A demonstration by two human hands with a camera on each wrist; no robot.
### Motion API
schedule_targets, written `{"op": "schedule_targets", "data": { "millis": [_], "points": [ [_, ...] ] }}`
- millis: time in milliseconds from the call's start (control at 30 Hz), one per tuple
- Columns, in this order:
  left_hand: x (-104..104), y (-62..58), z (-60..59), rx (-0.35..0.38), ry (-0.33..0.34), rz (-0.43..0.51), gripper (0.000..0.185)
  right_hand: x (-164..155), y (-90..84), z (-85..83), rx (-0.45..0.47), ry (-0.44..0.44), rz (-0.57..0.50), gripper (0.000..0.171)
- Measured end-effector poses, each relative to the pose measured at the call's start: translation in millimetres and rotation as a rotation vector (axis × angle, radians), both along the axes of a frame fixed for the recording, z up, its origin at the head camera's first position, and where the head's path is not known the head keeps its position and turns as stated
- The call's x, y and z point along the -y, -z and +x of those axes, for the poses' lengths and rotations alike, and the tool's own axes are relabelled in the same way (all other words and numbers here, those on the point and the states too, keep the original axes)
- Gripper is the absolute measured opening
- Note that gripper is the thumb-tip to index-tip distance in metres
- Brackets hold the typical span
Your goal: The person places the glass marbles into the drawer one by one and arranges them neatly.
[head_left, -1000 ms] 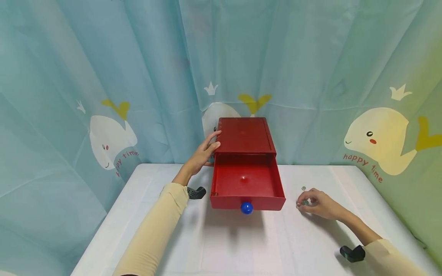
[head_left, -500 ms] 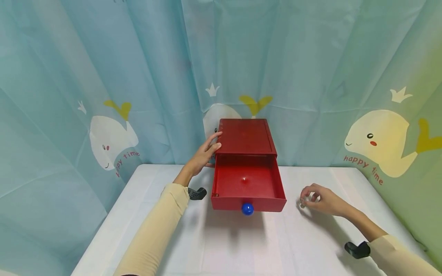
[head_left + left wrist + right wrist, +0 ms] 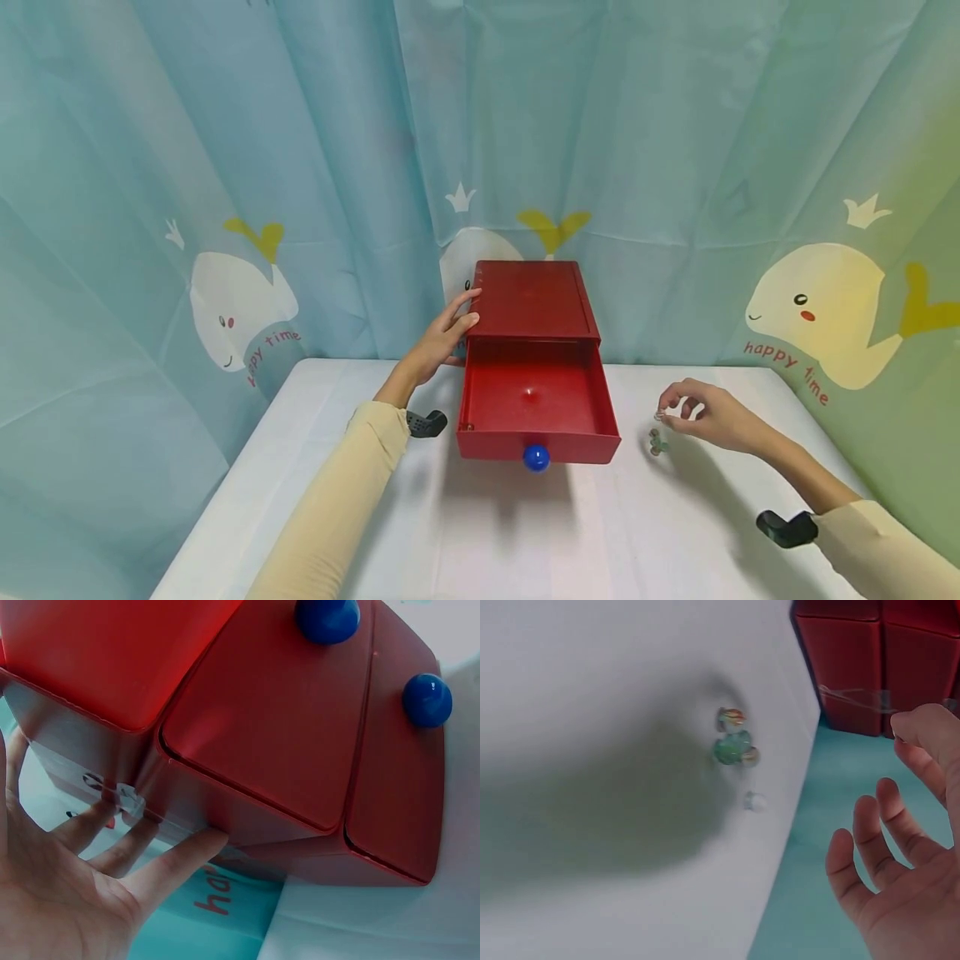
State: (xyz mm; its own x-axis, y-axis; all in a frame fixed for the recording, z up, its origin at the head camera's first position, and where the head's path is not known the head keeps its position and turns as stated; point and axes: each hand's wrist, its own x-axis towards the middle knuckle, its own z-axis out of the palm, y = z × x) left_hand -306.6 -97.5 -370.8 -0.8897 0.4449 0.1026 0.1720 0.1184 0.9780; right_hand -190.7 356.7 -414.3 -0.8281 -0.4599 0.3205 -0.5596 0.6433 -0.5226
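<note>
A red drawer cabinet [image 3: 532,300] has its top drawer [image 3: 502,392] pulled out by its blue knob side. My left hand [image 3: 435,342] rests against the cabinet's left side, fingers spread and nearly straight. One small marble [image 3: 468,427] lies in the drawer's front left corner. To the drawer's right, my right hand [image 3: 708,414] is raised above the table, thumb and forefinger pinching a small clear marble [image 3: 660,415]. Below it lie several glass marbles [image 3: 657,443], some greenish and some orange-streaked in the right wrist view. There, the pinched marble is hidden by the fingers.
The cabinet stands at the back of a white table [image 3: 360,533]. Lower drawers with blue knobs [image 3: 427,700] are closed in the left wrist view. A blue curtain [image 3: 337,167] with whale prints hangs behind.
My right hand has lifted from the table, moving slightly up and right with a marble between its fingertips, uncovering the other marbles. The left hand stays on the cabinet.
</note>
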Motion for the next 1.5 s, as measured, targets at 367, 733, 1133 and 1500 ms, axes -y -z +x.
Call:
{"op": "schedule_targets", "data": {
  "millis": [367,733,1133,1500],
  "points": [
    [1,1.7,2.1,0.013,0.002,0.013,0.058,5,-30.8,-1.8,-0.039,0.016,0.004,0.024],
    [0,1.6,3.5,0.010,0.002,0.010,0.058,4,-71.2,-2.6,0.001,0.033,-0.012,0.019],
    [0,-0.2,3.1,0.002,0.005,0.012,0.059,8,-112.1,-6.2,-0.044,0.028,-0.028,0.021],
    [0,-2.3,3.2,0.009,0.000,0.002,0.058,17,-133.6,-13.1,-0.077,-0.032,-0.039,0.025]
  ]
}}
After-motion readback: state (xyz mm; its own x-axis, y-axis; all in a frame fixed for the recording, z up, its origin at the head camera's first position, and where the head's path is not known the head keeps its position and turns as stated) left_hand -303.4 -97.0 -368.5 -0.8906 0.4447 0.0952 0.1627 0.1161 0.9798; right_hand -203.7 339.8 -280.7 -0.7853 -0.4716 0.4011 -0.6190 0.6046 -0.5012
